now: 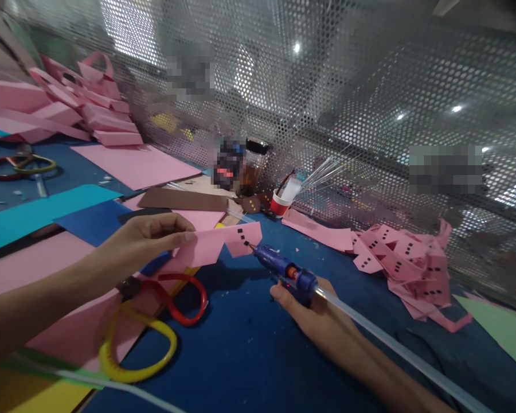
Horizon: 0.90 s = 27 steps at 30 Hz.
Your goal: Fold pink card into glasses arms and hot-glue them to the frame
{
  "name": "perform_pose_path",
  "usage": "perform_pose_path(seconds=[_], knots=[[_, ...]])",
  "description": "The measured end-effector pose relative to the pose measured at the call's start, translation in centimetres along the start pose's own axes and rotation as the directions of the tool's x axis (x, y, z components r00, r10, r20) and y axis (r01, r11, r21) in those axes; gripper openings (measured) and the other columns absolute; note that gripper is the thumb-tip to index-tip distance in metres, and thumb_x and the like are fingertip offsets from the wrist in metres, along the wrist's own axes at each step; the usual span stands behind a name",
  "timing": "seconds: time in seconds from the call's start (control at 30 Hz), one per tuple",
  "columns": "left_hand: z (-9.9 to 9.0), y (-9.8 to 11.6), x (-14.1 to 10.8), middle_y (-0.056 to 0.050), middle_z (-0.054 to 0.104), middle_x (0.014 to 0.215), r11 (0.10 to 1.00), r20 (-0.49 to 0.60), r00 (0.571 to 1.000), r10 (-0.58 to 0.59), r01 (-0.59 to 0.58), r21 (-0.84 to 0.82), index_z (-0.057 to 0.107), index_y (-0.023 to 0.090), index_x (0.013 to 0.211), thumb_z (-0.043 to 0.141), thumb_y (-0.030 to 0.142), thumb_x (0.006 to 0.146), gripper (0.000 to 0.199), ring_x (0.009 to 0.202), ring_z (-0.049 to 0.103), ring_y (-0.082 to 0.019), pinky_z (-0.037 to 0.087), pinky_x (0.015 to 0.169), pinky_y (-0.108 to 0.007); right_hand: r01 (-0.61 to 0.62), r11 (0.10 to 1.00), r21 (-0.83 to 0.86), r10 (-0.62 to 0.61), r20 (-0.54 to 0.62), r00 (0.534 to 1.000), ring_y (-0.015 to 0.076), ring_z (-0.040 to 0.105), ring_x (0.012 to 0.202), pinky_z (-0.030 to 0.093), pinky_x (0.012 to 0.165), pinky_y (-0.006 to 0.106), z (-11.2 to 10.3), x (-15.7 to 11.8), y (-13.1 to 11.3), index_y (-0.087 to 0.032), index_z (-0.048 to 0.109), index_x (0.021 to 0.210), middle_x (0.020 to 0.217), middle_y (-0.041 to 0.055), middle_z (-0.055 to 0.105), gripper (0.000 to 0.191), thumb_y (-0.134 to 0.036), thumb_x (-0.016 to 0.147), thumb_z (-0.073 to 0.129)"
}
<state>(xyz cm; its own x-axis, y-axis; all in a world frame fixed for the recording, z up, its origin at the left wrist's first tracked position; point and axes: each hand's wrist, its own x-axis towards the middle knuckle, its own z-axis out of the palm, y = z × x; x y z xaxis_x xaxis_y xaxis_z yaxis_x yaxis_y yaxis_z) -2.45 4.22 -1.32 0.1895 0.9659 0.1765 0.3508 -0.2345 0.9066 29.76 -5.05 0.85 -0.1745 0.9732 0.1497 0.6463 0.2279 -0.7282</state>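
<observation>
My left hand point(155, 235) pinches the left end of a pink paper cutout point(210, 241) that has a notch in its lower edge and a row of small black squares near its right end. In my right hand point(305, 304) is a blue hot glue gun point(279, 267), gripped from below. Its nozzle meets the cutout at the lowest black square, or is very close to it. A long translucent glue stick point(382, 338) runs out of the back of the gun toward the lower right. Below my left hand lie scissors with red and yellow handles point(137, 350).
Pink cutouts with black squares point(408, 258) are heaped at the right. Folded pink strips point(107, 115) pile at the back left, near other scissors point(36, 163). A red-white cup point(280, 203) and a black-lidded jar point(254, 163) stand before a perforated metal panel point(348, 86).
</observation>
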Motion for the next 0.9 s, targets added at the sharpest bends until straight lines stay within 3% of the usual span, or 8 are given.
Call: perform_pose_path(seconds=[0.27,0.43,0.63,0.9], knots=[[0.09,0.05,0.04,0.001,0.065,0.082,1.000,0.004,1.000,-0.004,0.004,-0.005,0.071,0.021,0.088,0.072,0.053,0.083,0.032,0.075,0.056,-0.014,0.044,0.067,-0.024,-0.003,1.000,-0.005,0.003,-0.051,0.999,0.0168,0.055,0.067,0.041,0.060,0.031,-0.05,-0.22,-0.23,-0.022,0.061,0.073,0.071,0.0011,0.060,0.035,-0.050,0.094,0.063],[0.06,0.09,-0.03,0.001,0.065,0.082,1.000,0.006,1.000,-0.018,0.018,-0.017,0.071,0.020,0.088,0.072,0.052,0.083,0.032,0.075,0.056,-0.014,0.044,0.067,-0.025,-0.058,0.998,0.008,0.058,-0.009,0.998,0.0149,0.051,0.063,0.041,0.058,0.030,0.10,-0.08,-0.21,-0.021,0.063,0.077,0.068,-0.0007,0.056,0.036,-0.052,0.094,0.062],[0.12,0.01,0.12,0.001,0.065,0.082,1.000,-0.008,1.000,-0.002,0.002,-0.013,0.071,0.021,0.088,0.073,0.052,0.082,0.031,0.074,0.056,-0.014,0.044,0.066,-0.024,-0.021,0.999,-0.042,0.020,-0.009,1.000,0.0138,0.049,0.062,0.039,0.059,0.029,0.13,-0.03,0.07,-0.021,0.061,0.074,0.067,-0.0012,0.055,0.036,-0.050,0.095,0.061],[0.15,0.10,0.05,0.001,0.065,0.080,1.000,-0.005,1.000,-0.008,0.008,-0.027,0.071,0.020,0.088,0.073,0.052,0.081,0.032,0.072,0.056,-0.014,0.044,0.064,-0.025,-0.024,0.999,-0.037,0.022,-0.051,0.998,0.0174,0.058,0.070,0.045,0.064,0.032,-0.02,-0.31,-0.42,-0.021,0.066,0.078,0.074,0.0021,0.064,0.032,-0.049,0.094,0.063]])
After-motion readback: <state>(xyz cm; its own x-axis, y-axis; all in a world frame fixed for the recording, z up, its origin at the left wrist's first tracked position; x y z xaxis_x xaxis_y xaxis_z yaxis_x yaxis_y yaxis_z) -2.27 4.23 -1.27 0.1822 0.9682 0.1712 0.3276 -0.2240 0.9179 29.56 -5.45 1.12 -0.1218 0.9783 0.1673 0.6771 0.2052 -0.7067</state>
